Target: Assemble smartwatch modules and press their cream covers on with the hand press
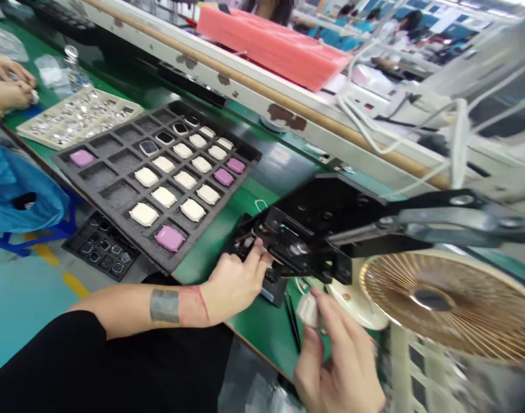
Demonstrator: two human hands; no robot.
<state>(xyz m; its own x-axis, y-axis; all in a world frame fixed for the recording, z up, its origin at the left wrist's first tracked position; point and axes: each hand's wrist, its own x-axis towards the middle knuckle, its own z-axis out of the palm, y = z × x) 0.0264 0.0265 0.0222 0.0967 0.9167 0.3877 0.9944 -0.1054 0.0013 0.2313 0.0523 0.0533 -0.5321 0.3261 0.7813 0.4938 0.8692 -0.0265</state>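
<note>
At the edge of the green bench [260,327], the left hand [238,281] reaches its fingertips into the black fixture [322,206], and whether they grasp anything there I cannot tell, while the right hand [342,355] pinches a small pale piece [308,310] between thumb and fingers, just in front of that fixture. A left fingertip could get nipped if the metal lever [443,221] shifted with the hand so close in; the pale piece could drop if the pinch loosened or the right hand knocked the nearby fan [400,281].
</note>
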